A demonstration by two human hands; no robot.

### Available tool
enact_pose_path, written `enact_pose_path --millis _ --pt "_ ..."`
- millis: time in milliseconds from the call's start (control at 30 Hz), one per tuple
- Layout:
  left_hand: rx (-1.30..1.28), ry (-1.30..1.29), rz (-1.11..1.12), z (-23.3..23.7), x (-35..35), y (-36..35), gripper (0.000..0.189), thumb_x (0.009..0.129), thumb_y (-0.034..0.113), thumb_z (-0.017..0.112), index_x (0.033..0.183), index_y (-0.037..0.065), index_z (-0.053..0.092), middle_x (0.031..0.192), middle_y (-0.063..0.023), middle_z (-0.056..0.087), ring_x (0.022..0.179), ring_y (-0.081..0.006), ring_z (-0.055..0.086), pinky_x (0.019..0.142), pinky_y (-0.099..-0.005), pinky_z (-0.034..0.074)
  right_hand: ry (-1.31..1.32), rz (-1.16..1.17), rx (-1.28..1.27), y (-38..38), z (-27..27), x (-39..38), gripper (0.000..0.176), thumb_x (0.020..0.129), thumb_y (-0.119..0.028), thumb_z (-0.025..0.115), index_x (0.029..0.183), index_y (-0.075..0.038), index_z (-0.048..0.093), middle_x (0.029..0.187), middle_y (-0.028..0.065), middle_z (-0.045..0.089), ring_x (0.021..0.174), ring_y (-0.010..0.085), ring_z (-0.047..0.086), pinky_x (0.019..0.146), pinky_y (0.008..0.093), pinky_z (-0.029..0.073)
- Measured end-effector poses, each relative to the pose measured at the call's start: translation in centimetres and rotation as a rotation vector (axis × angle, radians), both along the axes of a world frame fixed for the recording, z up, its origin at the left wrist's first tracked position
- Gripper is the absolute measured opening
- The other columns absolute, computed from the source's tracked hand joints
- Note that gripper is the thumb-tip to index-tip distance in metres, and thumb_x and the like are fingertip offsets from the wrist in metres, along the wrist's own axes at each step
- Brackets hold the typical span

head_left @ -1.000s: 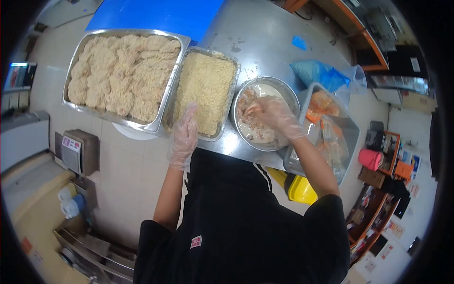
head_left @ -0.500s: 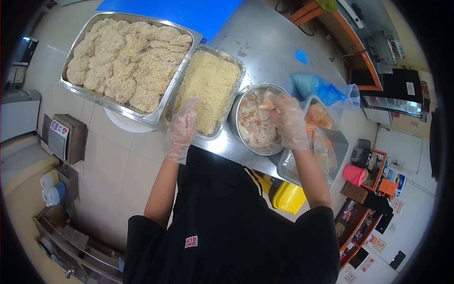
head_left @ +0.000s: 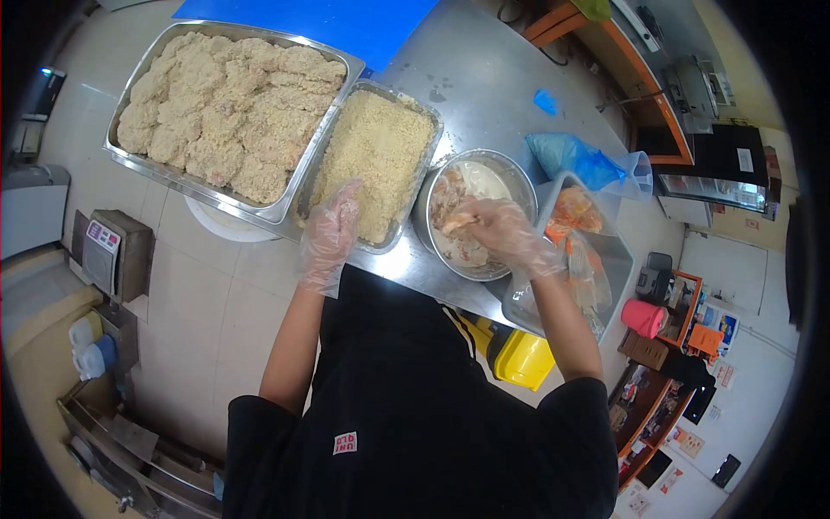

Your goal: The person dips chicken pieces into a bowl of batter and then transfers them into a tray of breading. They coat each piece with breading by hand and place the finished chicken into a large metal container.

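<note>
My right hand (head_left: 508,232), in a clear plastic glove, pinches a piece of meat (head_left: 458,222) over the round metal pot (head_left: 521,173). Pale batter and more meat pieces fill the pot. My left hand (head_left: 332,230), gloved too, rests at the near left edge of the small metal tray (head_left: 435,130) of breadcrumbs (head_left: 377,143), its fingers on the crumbs and apart, holding nothing. Left of that tray lies a large metal tray (head_left: 298,201) heaped with crumb-coated pieces (head_left: 226,108).
A grey bin (head_left: 616,259) with bagged orange-tinted food (head_left: 577,210) stands right of the pot. Behind it lies a blue bag (head_left: 566,156). A blue sheet (head_left: 346,26) covers the table's back left. Below the edge is a yellow bin (head_left: 524,360).
My right hand has moved left and slightly down over the pot with a meat piece, and more white batter shows at the back. My left hand has barely moved.
</note>
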State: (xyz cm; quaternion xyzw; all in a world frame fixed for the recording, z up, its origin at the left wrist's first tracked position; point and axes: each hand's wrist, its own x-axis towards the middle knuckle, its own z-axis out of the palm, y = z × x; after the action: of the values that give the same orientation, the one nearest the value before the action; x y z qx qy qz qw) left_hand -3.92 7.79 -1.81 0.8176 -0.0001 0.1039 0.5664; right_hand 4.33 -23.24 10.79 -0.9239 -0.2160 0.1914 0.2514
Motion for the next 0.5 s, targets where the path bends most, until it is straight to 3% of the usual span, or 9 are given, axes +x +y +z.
enact_pose_path --millis 33,133,233,333,433,500 --pt "-0.013 0.031 -0.001 0.1 -0.1 0.0 0.039 0.110 0.025 0.057 0.141 0.003 0.067 0.130 -0.0248 0.074 0.118 -0.0390 0.073 0.101 -0.0420 0.056 0.059 -0.090 0.061 0.1 1.2 0.2 0.025 0.094 -0.017 0.073 0.115 -0.006 0.080 0.103 0.0163 0.080 0.085 0.0295 0.075 0.082 0.0430 0.059" --pt "-0.009 0.021 0.011 0.0 -0.1 -0.1 0.039 0.110 0.025 0.057 0.142 0.004 0.068 0.128 -0.0244 0.074 0.114 -0.0381 0.074 0.097 -0.0421 0.057 0.164 -0.280 -0.035 -0.2 5.1 1.7 0.031 0.096 -0.025 0.072 0.122 -0.010 0.080 0.113 0.0238 0.077 0.098 0.0382 0.075 0.092 0.0433 0.058" --pt "-0.026 0.067 -0.002 0.3 -0.2 -0.1 0.039 0.110 0.025 0.057 0.142 0.005 0.068 0.128 -0.0237 0.074 0.113 -0.0386 0.074 0.096 -0.0419 0.057 0.069 -0.314 -0.112 -3.5 2.6 3.0 0.035 0.093 -0.026 0.073 0.121 -0.006 0.078 0.109 0.0261 0.076 0.099 0.0406 0.074 0.092 0.0481 0.057" --pt "-0.039 0.003 0.010 -0.7 0.0 -0.1 0.039 0.110 0.025 0.057 0.142 0.006 0.068 0.130 -0.0233 0.074 0.116 -0.0387 0.074 0.098 -0.0420 0.057 -0.178 -0.175 -0.444 -4.8 1.9 2.3 0.038 0.091 -0.026 0.073 0.121 -0.004 0.075 0.107 0.0270 0.075 0.099 0.0426 0.073 0.092 0.0529 0.056" --pt "0.022 0.022 0.020 -0.9 -0.2 -0.1 0.039 0.110 0.023 0.056 0.142 0.006 0.068 0.131 -0.0228 0.074 0.120 -0.0389 0.073 0.100 -0.0423 0.056 -0.315 -0.093 -0.306 -3.8 0.9 1.2 0.034 0.089 -0.024 0.071 0.116 -0.002 0.073 0.104 0.0249 0.075 0.098 0.0435 0.073 0.092 0.0562 0.055" --pt "0.048 0.044 0.020 -0.6 -0.2 -0.2 0.038 0.110 0.023 0.056 0.142 0.006 0.067 0.131 -0.0227 0.074 0.121 -0.0394 0.072 0.102 -0.0427 0.056 -0.274 -0.063 -0.331 -0.9 0.6 0.6 0.042 0.089 -0.025 0.072 0.125 -0.003 0.072 0.113 0.0239 0.075 0.104 0.0425 0.073 0.093 0.0535 0.056"
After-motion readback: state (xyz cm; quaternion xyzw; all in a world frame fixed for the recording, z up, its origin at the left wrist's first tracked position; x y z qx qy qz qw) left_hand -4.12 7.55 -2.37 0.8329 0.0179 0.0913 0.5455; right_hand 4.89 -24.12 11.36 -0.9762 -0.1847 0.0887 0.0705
